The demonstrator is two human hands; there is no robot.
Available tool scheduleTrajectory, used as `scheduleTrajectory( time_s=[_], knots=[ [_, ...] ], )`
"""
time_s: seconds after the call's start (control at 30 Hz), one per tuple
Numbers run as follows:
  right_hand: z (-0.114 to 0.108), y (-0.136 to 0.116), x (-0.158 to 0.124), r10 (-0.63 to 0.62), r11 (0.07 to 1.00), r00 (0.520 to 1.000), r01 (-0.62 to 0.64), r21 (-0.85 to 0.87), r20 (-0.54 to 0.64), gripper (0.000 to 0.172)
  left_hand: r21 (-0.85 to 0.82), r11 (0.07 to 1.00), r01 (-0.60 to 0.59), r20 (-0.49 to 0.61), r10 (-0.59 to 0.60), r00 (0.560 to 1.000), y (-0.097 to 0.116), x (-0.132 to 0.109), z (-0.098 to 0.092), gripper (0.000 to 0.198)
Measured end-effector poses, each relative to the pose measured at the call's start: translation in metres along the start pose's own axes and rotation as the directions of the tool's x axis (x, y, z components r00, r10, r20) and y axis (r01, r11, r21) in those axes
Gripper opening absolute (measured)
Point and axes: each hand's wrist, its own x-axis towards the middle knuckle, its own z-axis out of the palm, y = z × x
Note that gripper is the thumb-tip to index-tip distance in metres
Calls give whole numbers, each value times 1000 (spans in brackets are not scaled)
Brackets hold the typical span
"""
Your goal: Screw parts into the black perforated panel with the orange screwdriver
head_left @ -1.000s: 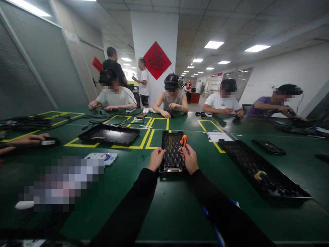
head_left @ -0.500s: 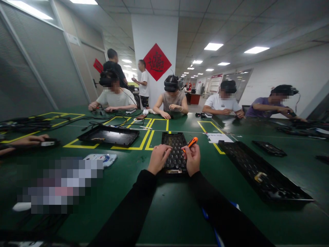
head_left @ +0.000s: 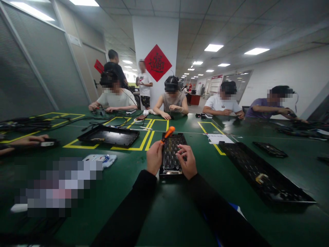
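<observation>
Ahead of you, a red diamond-shaped sign (head_left: 158, 63) with black characters hangs on a white pillar (head_left: 142, 31), behind a seated person in a grey sleeveless top (head_left: 177, 101). Tangled black cables (head_left: 25, 124) lie to your left; rightward, a white paper sheet (head_left: 219, 138) partly covers a yellow tape outline (head_left: 205, 126).

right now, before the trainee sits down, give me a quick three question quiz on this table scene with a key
1. Which of the wearer's hands holds the orange tool: A) left, B) right, C) neither?
2. True or false: the white paper lies to the wearer's left of the black case between the hands.
3. Fill in: the red diamond sign is on the white ____.

Key:
1. A, the left hand.
2. False, the white paper lies to the right of the black case.
3. Pillar.
</observation>
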Motion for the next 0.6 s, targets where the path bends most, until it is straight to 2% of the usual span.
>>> scheduleTrajectory(
  time_s=[0.03, 0.07, 0.13, 0.17, 0.23, 0.3, 0.4, 0.53, 0.6],
  knots=[
    [0, 0, 0, -4, 1000, 1000, 4, -10, 4, 28, 72, 992, 106, -54, -102, 993, -7, 3, -1, 38],
    [-1, 1, 0, -5, 1000, 1000, 5, -19, 6, 26, 153, 968, 200, -65, -192, 979, -15, 5, -2, 40],
    [-1, 1, -1, 4, 999, 1000, -3, -38, 19, 22, 315, 891, 327, 18, -350, 937, -31, 8, -2, 42],
    [-1, 1, -2, 16, 999, 1000, -14, -47, 26, 20, 377, 862, 339, 80, -395, 915, -37, 8, -1, 42],
    [-2, 2, -3, 44, 997, 999, -42, -60, 29, 18, 467, 828, 310, 186, -435, 881, -46, 6, 3, 43],
    [-2, 3, -3, 69, 996, 997, -67, -62, 17, 17, 521, 808, 276, 228, -444, 867, -48, 3, 9, 43],
    [-1, 5, -4, 90, 993, 996, -89, -77, 12, 17, 570, 785, 241, 243, -442, 863, -47, -2, 16, 43],
    [-2, 4, -3, 87, 983, 996, -86, -161, 4, 12, 563, 815, 137, 323, -370, 871, -49, -5, 19, 41],
    [-3, 5, -2, 66, 976, 997, -71, -206, -33, 16, 559, 823, 103, 354, -349, 868, -51, -6, 20, 42]
  ],
)
